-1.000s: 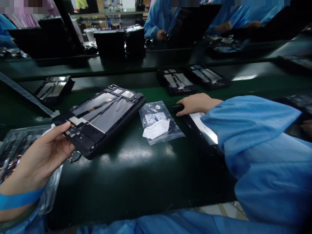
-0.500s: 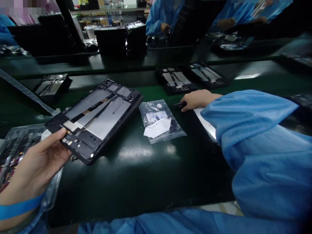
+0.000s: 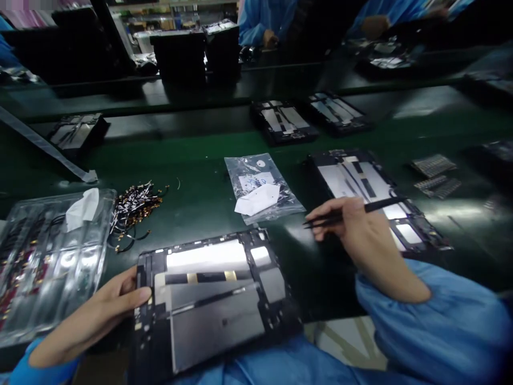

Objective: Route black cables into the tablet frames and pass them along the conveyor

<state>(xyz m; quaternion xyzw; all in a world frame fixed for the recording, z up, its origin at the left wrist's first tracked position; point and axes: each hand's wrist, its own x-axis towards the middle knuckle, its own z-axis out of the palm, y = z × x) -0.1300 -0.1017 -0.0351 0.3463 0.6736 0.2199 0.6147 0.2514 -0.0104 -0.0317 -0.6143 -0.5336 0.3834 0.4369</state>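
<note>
My left hand [image 3: 114, 299] grips one end of an opened tablet housing [image 3: 216, 321], thumb on top, and holds it tilted near my lap. Silvery panels and dark ribbon cables show inside it. In my right hand [image 3: 352, 230] is a pair of black tweezers [image 3: 374, 205], tips pointing left, over the bench. Beneath and behind that hand lies another opened tablet housing [image 3: 332, 179], partly covered by the hand. A clear plastic bag [image 3: 288, 200] with a white paper piece [image 3: 258, 200] lies between the hands, farther back.
At the left sits a clear plastic tray [image 3: 102, 240] of small cables, beside a pile of short cables [image 3: 136, 206]. Stacked housings [image 3: 280, 120] stand along the back, with another stack [image 3: 78, 131] at the far left. Small metallic strips [image 3: 435, 174] lie right. People in blue sleeves [image 3: 256, 24] work opposite.
The left hand has brought the tablet housing down and toward me, turning it. My right hand has come back nearer, now with the tweezers clearly in its fingers, uncovering the other housing.
</note>
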